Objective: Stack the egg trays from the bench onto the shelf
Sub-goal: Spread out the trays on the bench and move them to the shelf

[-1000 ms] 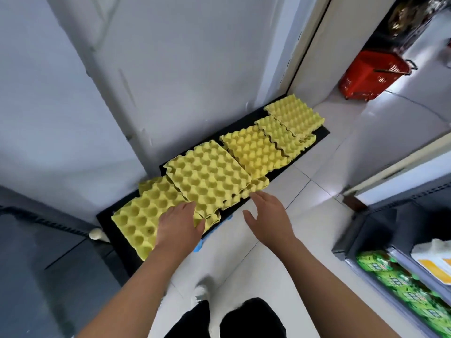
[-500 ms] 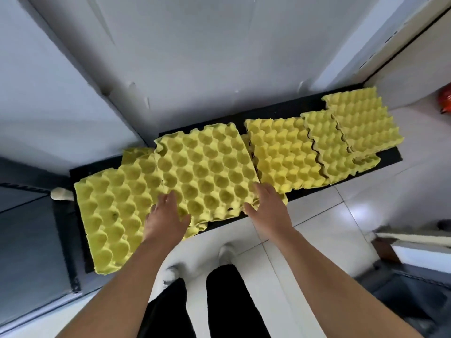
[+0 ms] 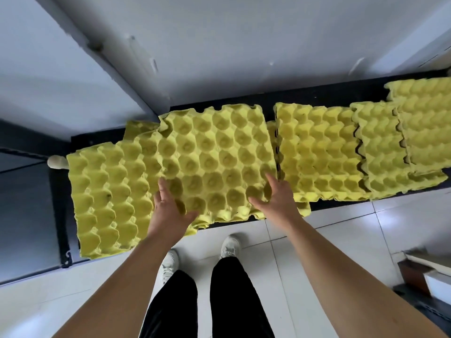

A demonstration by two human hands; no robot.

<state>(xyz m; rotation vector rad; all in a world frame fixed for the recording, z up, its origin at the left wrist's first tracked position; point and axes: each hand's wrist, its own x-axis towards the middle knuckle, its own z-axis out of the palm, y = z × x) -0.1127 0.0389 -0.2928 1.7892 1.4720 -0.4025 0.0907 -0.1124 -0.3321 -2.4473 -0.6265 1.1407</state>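
At the black surface's [image 3: 329,95] near edge, left hand [image 3: 170,211] and right hand [image 3: 275,201], fingers spread, have just landed on the middle yellow moulded-pulp egg tray [image 3: 214,157]; lifting seems next.

Egg trays [image 3: 324,152] crowd the black tabletop [image 3: 324,95], leaving me little bare surface.

Overlapping trays run side to side; only a dark strip behind them is bare, closed off by the white wall [image 3: 244,45]. I can come in from the tiled floor [image 3: 353,240] in front. My left hand [image 3: 168,213] and right hand [image 3: 275,201] rest on the centre tray [image 3: 214,157], neighbours crowding both sides.
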